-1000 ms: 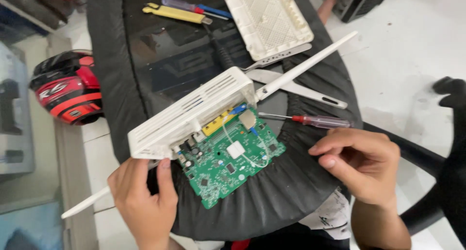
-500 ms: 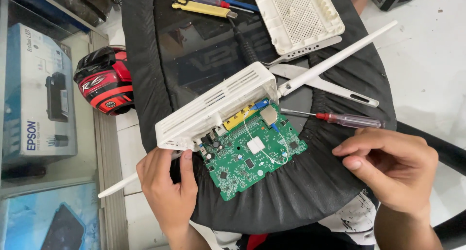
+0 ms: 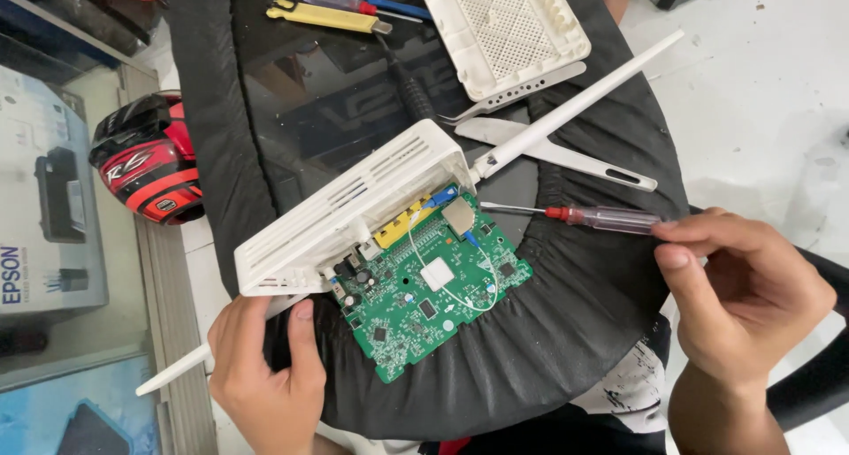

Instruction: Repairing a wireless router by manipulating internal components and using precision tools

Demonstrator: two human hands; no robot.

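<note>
Green board (image 3: pixel 424 309) lies bare at frame centre, half out of the white shell (image 3: pixel 354 212) that the left hand (image 3: pixel 265 371) pins, fingers clamped on its lower corner. Right hand (image 3: pixel 743 305), fingers loosely curled and holding nothing, touches the screwdriver (image 3: pixel 584 216) at centre right; judged mid-disassembly, next move needs a firm hold on that handle

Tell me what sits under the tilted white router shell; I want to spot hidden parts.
Under the white shell a green circuit board sticks out, with yellow and blue connectors at the edge. The board's rear part stays covered by the shell.
</note>
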